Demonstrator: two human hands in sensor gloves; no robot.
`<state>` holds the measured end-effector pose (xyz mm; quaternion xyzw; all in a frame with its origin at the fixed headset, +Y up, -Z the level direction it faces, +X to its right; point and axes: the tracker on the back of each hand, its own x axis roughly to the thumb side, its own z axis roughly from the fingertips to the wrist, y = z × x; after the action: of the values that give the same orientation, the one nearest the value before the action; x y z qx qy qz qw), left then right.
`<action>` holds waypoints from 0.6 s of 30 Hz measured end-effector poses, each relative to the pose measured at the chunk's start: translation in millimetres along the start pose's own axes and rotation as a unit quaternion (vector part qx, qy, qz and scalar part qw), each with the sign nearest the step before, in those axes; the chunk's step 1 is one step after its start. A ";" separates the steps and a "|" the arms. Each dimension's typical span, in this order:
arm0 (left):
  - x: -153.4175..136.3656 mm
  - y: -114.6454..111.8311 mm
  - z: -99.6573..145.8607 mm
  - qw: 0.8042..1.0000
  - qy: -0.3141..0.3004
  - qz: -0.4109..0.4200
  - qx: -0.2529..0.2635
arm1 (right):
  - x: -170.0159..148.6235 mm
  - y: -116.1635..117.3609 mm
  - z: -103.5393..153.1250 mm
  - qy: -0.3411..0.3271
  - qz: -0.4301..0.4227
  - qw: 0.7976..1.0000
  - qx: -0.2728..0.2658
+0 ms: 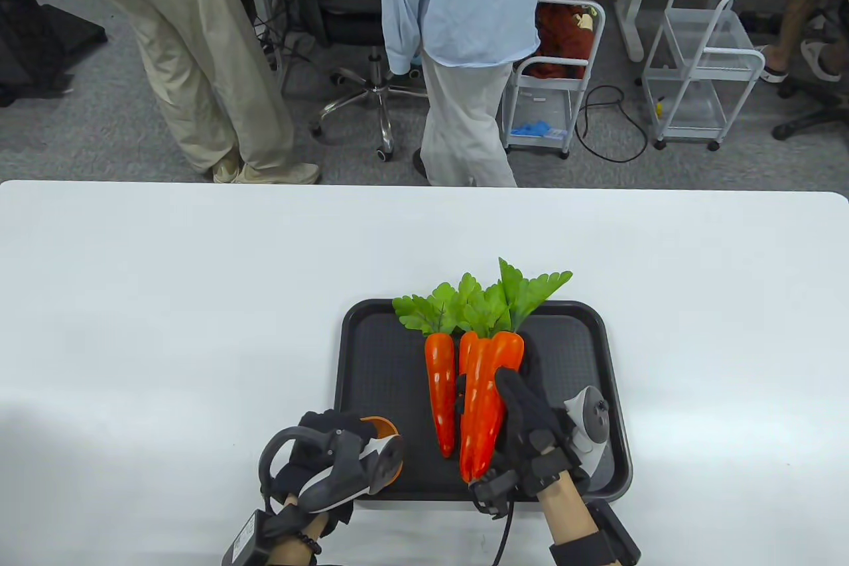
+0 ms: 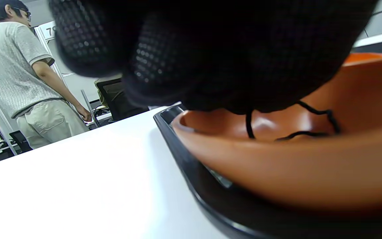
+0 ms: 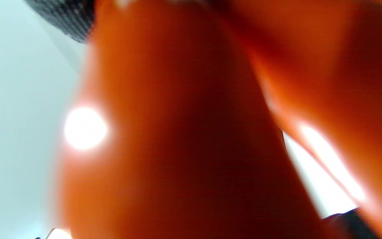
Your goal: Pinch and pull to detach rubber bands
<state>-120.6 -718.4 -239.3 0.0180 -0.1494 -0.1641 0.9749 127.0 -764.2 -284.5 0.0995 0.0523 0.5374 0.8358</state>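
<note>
1. Tray: black, on white table, near edge, right of centre.
2. Carrots: one single carrot lies on tray; a pair, leaves to the far side, just right of it.
3. Right hand: fingers wrapped round the pair, clamped on it.
4. Left hand: over orange bowl at tray's near-left corner; finger state cannot tell.
5. Rubber band: black, inside bowl, under the left glove.
6. Writing: "7" partly readable on a far board, left wrist view; no labels on carrots or tray.

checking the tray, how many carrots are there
3: one carrot lies alone on the tray; two carrots side by side are held by the right hand.
</note>
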 end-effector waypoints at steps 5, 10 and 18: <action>9.5 -1.6 -2.1 0.999 -0.002 -0.035 -0.014 | 0.1 -0.4 0.3 0.000 0.002 1.000 0.001; 5.6 -0.3 -1.2 0.999 0.010 -0.032 -0.013 | 3.1 -2.6 0.3 -0.003 0.015 1.000 -0.007; -9.7 14.0 7.2 0.997 0.041 0.050 0.042 | 31.4 -11.6 -4.1 -0.025 0.229 0.971 -0.063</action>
<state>-127.1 -701.9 -233.9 0.0586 -0.1168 -0.1077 0.9856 149.6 -739.8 -290.4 0.0694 -0.0270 0.7141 0.6961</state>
